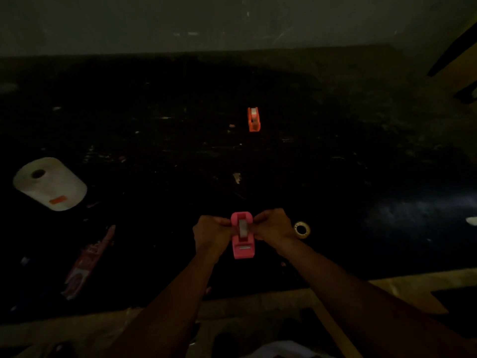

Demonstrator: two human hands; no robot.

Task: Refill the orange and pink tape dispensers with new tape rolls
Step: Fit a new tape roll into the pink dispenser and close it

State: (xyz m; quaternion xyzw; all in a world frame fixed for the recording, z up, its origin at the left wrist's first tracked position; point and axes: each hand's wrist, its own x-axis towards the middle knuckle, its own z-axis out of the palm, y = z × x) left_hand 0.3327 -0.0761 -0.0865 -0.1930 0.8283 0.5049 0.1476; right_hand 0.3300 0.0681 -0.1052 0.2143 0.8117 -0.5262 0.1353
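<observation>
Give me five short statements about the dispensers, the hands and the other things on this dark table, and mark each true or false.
1. Both hands are on the pink dispenser. True: the left hand and right hand pinch its sides.
2. The orange dispenser lies nearer the person than the pink one. False: it stands farther back on the table.
3. A small tape ring lies just right of the right hand. True.
4. The white paper roll sits at the table's right edge. False: it is at the left.
5. The pink dispenser is empty. False: a roll sits in it.
</observation>
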